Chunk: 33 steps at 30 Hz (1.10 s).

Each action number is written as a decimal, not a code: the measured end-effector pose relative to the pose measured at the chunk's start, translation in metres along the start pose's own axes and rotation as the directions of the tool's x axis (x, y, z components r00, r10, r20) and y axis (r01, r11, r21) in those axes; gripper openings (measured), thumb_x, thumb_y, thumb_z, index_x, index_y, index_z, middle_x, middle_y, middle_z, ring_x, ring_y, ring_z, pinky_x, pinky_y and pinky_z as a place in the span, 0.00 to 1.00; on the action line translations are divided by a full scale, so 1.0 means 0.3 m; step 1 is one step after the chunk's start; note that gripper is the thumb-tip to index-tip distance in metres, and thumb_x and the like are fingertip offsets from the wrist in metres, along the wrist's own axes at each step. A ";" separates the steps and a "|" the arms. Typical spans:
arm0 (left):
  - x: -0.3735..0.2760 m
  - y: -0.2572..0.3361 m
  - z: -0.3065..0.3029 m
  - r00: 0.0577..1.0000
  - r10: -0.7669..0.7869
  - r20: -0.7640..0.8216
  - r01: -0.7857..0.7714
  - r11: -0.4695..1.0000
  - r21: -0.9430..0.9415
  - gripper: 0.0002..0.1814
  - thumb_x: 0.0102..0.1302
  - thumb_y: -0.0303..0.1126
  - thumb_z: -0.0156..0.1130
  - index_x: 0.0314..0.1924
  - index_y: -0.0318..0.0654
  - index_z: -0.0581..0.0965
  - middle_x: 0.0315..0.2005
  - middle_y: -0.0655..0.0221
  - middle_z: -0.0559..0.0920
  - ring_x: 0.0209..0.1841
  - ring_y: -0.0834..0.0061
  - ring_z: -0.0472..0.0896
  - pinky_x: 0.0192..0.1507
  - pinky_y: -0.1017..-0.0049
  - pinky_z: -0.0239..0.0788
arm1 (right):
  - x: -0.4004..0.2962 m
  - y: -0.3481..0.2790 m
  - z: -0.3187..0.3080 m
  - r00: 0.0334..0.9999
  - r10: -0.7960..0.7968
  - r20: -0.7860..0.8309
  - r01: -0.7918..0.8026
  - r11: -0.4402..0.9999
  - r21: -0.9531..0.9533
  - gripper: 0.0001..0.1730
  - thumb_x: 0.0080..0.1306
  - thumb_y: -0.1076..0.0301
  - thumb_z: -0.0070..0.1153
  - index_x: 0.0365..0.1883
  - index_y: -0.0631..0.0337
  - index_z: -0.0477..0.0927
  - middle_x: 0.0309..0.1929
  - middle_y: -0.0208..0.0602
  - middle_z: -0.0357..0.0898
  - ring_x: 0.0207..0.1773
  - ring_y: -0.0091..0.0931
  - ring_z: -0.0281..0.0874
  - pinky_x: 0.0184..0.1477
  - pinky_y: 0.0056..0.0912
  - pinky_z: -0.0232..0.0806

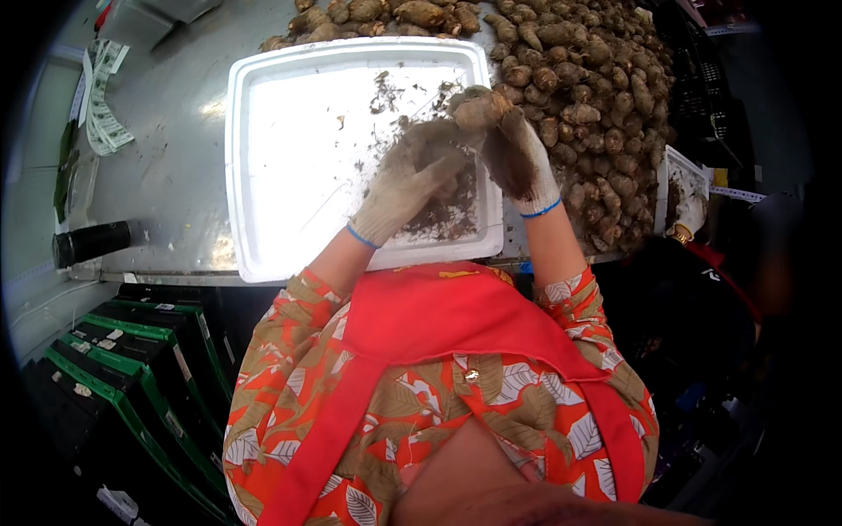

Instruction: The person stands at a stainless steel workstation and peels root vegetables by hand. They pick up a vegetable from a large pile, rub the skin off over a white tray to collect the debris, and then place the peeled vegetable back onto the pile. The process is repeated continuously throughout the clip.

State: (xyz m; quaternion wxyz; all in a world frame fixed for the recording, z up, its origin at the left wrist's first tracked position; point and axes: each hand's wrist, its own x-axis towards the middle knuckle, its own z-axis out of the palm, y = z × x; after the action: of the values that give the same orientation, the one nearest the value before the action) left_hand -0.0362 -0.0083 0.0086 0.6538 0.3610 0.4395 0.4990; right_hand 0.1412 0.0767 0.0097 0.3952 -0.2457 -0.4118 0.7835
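Observation:
A brown taro corm with soil on its skin is gripped in my right hand, above the right side of a white foam tray. The glove on this hand is knitted and white, with dark soil across the palm. My left hand, in a similar soiled glove, is over the tray with its thumb apart from its fingers. Its fingertips reach close to the corm; whether they touch it I cannot tell. Loose soil and root scraps are scattered in the tray.
A large heap of taro corms covers the metal table's right side; more corms lie behind the tray. At left are a black cylinder and a label strip. A co-worker's gloved hand is at a right-hand tray.

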 end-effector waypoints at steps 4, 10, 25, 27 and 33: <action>-0.027 -0.025 0.010 0.980 0.199 0.018 -0.191 0.959 -0.208 0.26 0.69 0.28 0.61 0.65 0.35 0.66 0.49 0.64 0.83 0.44 0.78 0.82 0.42 0.78 0.78 | -0.072 0.063 0.073 0.991 0.084 -0.101 -0.070 0.989 0.132 0.41 0.66 0.37 0.57 0.61 0.66 0.72 0.54 0.40 0.79 0.59 0.34 0.75 0.64 0.42 0.66; -0.064 0.015 -0.007 0.981 0.163 0.108 -0.144 0.976 -0.164 0.25 0.68 0.27 0.63 0.63 0.31 0.69 0.53 0.60 0.81 0.54 0.72 0.80 0.52 0.74 0.78 | -0.160 0.117 0.102 0.990 0.086 -0.108 -0.066 0.982 0.177 0.40 0.69 0.37 0.54 0.62 0.65 0.71 0.56 0.41 0.77 0.59 0.36 0.75 0.63 0.47 0.67; -0.058 0.025 -0.045 0.968 0.025 0.252 0.000 0.995 -0.102 0.26 0.71 0.32 0.62 0.64 0.30 0.67 0.51 0.59 0.80 0.49 0.71 0.82 0.48 0.73 0.82 | -0.250 0.054 0.233 0.886 -0.382 -0.264 0.084 0.690 -0.719 0.31 0.60 0.77 0.65 0.64 0.65 0.74 0.56 0.37 0.79 0.56 0.24 0.78 0.58 0.27 0.71; -0.054 0.030 -0.037 0.962 0.031 0.272 0.008 0.990 -0.142 0.26 0.71 0.33 0.62 0.64 0.30 0.67 0.51 0.59 0.79 0.49 0.71 0.83 0.47 0.72 0.82 | -0.250 0.047 0.227 0.885 -0.403 -0.235 0.089 0.639 -0.764 0.30 0.60 0.77 0.65 0.63 0.64 0.75 0.56 0.35 0.80 0.56 0.23 0.77 0.58 0.26 0.71; -0.050 0.012 -0.021 0.983 0.024 0.180 0.006 0.987 -0.162 0.26 0.67 0.30 0.65 0.63 0.35 0.71 0.51 0.62 0.80 0.48 0.72 0.82 0.48 0.74 0.79 | -0.249 -0.006 0.200 0.935 -0.217 -0.281 0.016 0.816 -0.578 0.26 0.65 0.76 0.60 0.63 0.66 0.75 0.58 0.37 0.79 0.56 0.22 0.77 0.57 0.24 0.71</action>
State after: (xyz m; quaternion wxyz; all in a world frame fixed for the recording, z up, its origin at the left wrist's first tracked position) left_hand -0.0451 -0.0217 0.0129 0.7161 0.3525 0.3346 0.5010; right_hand 0.1417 -0.0111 0.0479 0.4162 -0.4550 -0.5669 0.5463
